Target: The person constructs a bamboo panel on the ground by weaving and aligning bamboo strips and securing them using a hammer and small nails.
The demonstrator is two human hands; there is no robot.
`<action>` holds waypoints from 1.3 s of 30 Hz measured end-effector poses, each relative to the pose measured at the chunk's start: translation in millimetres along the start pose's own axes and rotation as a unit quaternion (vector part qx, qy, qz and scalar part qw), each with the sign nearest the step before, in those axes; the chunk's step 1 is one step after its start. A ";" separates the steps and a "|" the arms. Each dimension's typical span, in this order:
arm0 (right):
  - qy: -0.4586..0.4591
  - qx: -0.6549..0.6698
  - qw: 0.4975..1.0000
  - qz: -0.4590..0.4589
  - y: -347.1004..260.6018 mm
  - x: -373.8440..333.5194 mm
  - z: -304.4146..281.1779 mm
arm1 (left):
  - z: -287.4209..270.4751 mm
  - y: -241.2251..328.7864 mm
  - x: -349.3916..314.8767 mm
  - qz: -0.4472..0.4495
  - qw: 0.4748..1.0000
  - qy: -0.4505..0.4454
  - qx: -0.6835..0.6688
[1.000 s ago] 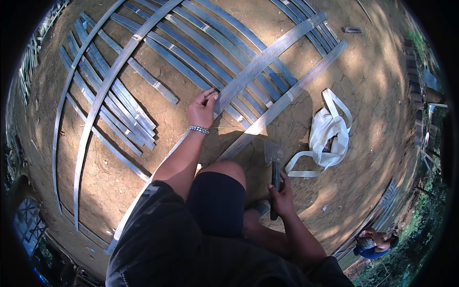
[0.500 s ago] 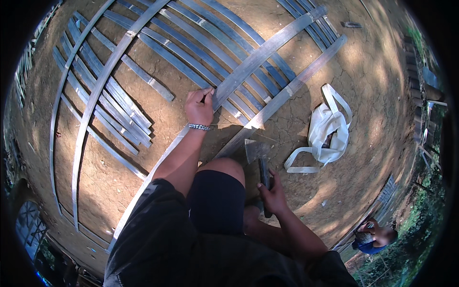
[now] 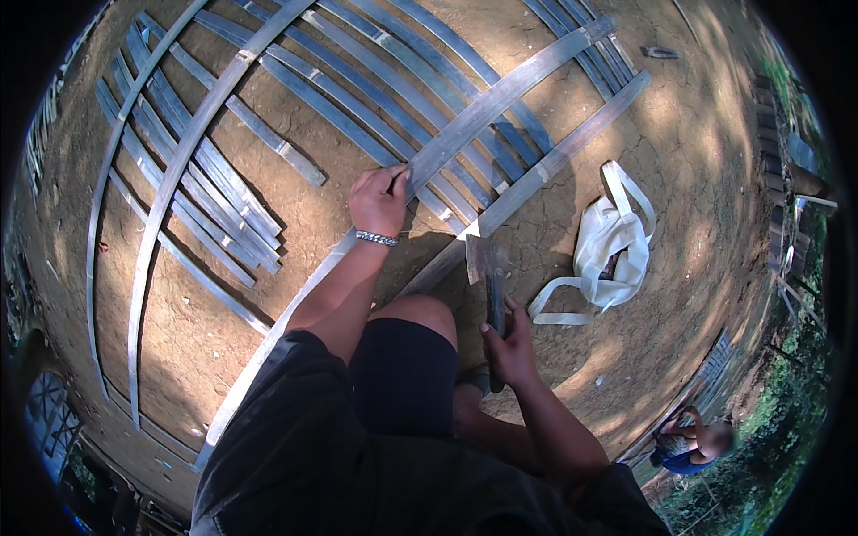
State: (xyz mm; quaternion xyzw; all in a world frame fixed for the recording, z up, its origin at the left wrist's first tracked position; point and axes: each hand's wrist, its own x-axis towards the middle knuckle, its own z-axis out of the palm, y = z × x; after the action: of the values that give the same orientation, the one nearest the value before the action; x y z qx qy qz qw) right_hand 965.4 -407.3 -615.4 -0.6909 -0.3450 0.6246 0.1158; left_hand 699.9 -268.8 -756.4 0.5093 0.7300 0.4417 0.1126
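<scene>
My left hand (image 3: 377, 204), with a chain bracelet at its wrist, is closed in a pinch over a long bamboo slat (image 3: 474, 114). Its fingertips meet the slat where the end of a thinner crosswise strip (image 3: 344, 128) lies; anything between them is too small to make out. Wrapped round the dark handle of a hatchet (image 3: 495, 304), my right hand (image 3: 509, 347) keeps the tool upright in front of my knee. The broad grey hatchet head is raised beside a second long slat (image 3: 559, 159), its edge turned to the left.
A white cloth bag (image 3: 612, 250) with straps lies on the cracked dirt at right. More long slats (image 3: 164, 210) and several shorter strips (image 3: 234, 204) form a lattice at left. Far off at lower right, another person (image 3: 693, 442) sits near greenery. A dark scrap (image 3: 661, 53) lies top right.
My right hand has lifted the hatchet a little up and away from me, and its head has turned. The left hand stays at the same spot on the slat.
</scene>
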 end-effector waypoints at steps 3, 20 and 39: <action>-0.032 0.040 0.999 -0.014 -10.3 5.9 7.4 | 1.2 -1.4 -0.9 0.007 1.000 -0.005 0.002; -0.139 0.092 0.984 -0.066 -54.7 31.1 26.3 | 0.4 -2.0 0.3 -0.003 1.000 -0.023 0.008; -0.116 -0.255 0.941 -0.191 -113.0 116.1 48.4 | 0.2 -2.5 -4.6 -0.003 0.996 -0.050 0.080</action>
State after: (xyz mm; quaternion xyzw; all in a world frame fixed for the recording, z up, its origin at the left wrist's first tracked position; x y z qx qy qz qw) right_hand 880.1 -265.2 -648.9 -0.5411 -0.6291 0.5579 0.0122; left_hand 700.5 -272.8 -759.7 0.5361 0.7577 0.3557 0.1091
